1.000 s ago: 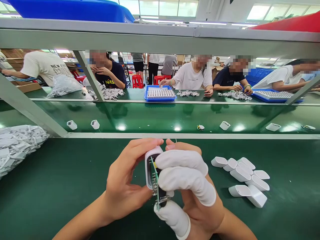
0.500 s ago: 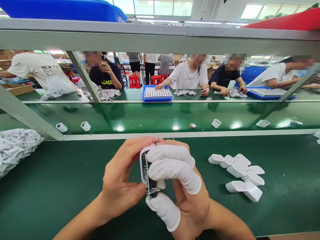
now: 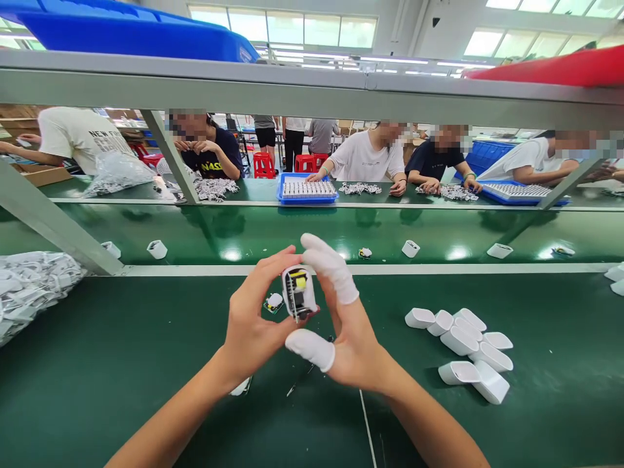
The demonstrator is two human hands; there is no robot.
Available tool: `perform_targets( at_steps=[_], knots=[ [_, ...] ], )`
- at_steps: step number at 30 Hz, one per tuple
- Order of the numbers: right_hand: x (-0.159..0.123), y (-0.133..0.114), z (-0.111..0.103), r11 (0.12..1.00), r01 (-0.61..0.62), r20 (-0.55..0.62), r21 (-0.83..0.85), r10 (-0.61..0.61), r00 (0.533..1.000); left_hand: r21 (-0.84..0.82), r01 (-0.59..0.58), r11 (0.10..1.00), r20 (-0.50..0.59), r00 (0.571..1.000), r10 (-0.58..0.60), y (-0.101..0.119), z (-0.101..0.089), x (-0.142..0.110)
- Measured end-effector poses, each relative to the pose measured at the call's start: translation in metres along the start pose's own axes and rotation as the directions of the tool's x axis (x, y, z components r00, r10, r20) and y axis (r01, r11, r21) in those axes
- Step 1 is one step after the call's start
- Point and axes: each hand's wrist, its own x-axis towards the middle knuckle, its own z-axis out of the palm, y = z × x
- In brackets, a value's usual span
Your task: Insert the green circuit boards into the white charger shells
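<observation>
My left hand [image 3: 258,305] holds a white plastic housing [image 3: 312,286] upright between its thumb and fingers. A circuit board [image 3: 295,296] with a yellow component sits in the housing's open end, facing me. My right hand [image 3: 336,318], with white finger cots on the thumb and some fingers, is spread around the housing's right side. Its gloved fingers and thumb are wide apart; whether a rear finger touches the housing is unclear. Behind my left hand a small circuit board [image 3: 273,303] lies on the green table. A white part [image 3: 240,388] shows partly under my left wrist.
Several white housings [image 3: 459,338] are grouped on the table at right. A bag of white parts [image 3: 36,292] lies at left. Beyond the white ledge, a green conveyor [image 3: 263,234] carries spaced pieces. Co-workers sit across, near a blue tray [image 3: 307,198]. A shelf beam [image 3: 312,88] spans overhead.
My right hand has let go of the circuit board and spread its fingers. The board now sits deeper in the housing. Both hands have risen slightly, and the view has tilted up.
</observation>
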Motion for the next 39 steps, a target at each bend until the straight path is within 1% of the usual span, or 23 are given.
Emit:
perform_targets(
  at_steps=[1,2,3,4,5,6,7,9,13,16,17,19,21,22,23,24,26,27,31,34,36,39],
  knots=[
    [0.0,0.002,0.0,0.991,-0.11,-0.005,0.072,0.111,0.994,0.03,-0.029,0.999,-0.012,0.999,0.03,-0.004,0.001,0.0],
    [0.0,0.002,0.0,0.963,-0.224,0.005,0.152,0.226,0.974,0.075,-0.074,0.994,-0.033,0.997,0.076,-0.007,0.002,0.0],
    [0.001,0.001,0.0,0.917,-0.328,0.031,0.226,0.33,0.944,0.13,-0.133,0.983,-0.051,0.989,0.141,-0.009,0.003,0.001],
    [0.001,0.0,0.0,0.868,-0.406,0.064,0.287,0.406,0.912,0.188,-0.206,0.96,-0.053,0.974,0.22,-0.01,0.003,0.002],
    [0.001,-0.002,0.0,0.826,-0.457,0.099,0.33,0.451,0.887,0.245,-0.277,0.929,-0.053,0.953,0.298,-0.01,0.002,0.003],
    [0.002,-0.004,-0.001,0.799,-0.482,0.126,0.36,0.47,0.873,0.295,-0.335,0.895,-0.046,0.93,0.364,-0.009,0.001,0.003],
    [0.002,-0.005,-0.001,0.784,-0.488,0.135,0.384,0.476,0.869,0.332,-0.376,0.865,-0.035,0.911,0.41,-0.008,0.001,0.004],
    [0.003,-0.006,-0.001,0.772,-0.484,0.126,0.411,0.478,0.869,0.368,-0.401,0.839,-0.025,0.898,0.44,-0.004,0.0,0.004],
    [0.005,-0.001,-0.001,0.769,-0.485,0.083,0.416,0.499,0.863,0.373,-0.377,0.848,-0.04,0.907,0.42,0.001,0.002,0.003],
    [0.005,0.001,-0.002,0.803,-0.493,0.074,0.335,0.5,0.863,0.349,-0.352,0.868,-0.022,0.924,0.383,0.002,0.003,0.004],
    [0.004,0.002,-0.003,0.833,-0.476,0.056,0.281,0.481,0.875,0.346,-0.338,0.875,-0.02,0.93,0.367,0.002,0.003,0.004],
    [0.0,0.002,-0.003,0.917,-0.375,-0.028,0.135,0.382,0.924,0.348,-0.29,0.892,-0.044,0.945,0.324,0.003,0.002,0.004],
    [-0.005,0.002,-0.002,0.975,-0.216,-0.108,-0.043,0.211,0.972,0.351,-0.225,0.909,-0.094,0.957,0.273,0.005,0.002,0.003],
    [-0.008,0.003,-0.001,0.984,-0.125,-0.131,-0.131,0.108,0.985,0.346,-0.192,0.918,-0.119,0.962,0.247,0.006,0.002,0.002],
    [-0.01,0.004,0.001,0.977,-0.032,-0.139,-0.21,0.002,0.99,0.338,-0.163,0.927,-0.138,0.966,0.22,0.007,0.003,0.001],
    [-0.011,0.005,0.004,0.959,0.059,-0.135,-0.276,-0.1,0.986,0.327,-0.139,0.935,-0.154,0.968,0.198,0.008,0.004,0.0],
    [-0.013,0.007,0.009,0.905,0.204,-0.121,-0.375,-0.266,0.956,0.31,-0.104,0.945,-0.18,0.97,0.166,0.01,0.006,-0.003],
    [-0.013,0.009,0.012,0.878,0.246,-0.116,-0.411,-0.318,0.941,0.308,-0.09,0.947,-0.191,0.969,0.154,0.011,0.008,-0.005],
    [-0.013,0.014,0.015,0.813,0.318,-0.07,-0.487,-0.4,0.914,0.329,-0.07,0.942,-0.205,0.968,0.143,0.016,0.012,-0.011],
    [-0.014,0.015,0.012,0.792,0.357,-0.053,-0.496,-0.438,0.897,0.337,-0.063,0.939,-0.192,0.972,0.135,0.021,0.013,-0.013],
    [-0.013,0.013,0.01,0.797,0.358,-0.051,-0.486,-0.435,0.899,0.349,-0.057,0.935,-0.189,0.973,0.13,0.023,0.013,-0.013],
    [-0.008,0.007,0.006,0.817,0.34,-0.013,-0.466,-0.391,0.92,0.357,-0.069,0.932,-0.179,0.974,0.14,0.025,0.012,-0.011]
  ],
)
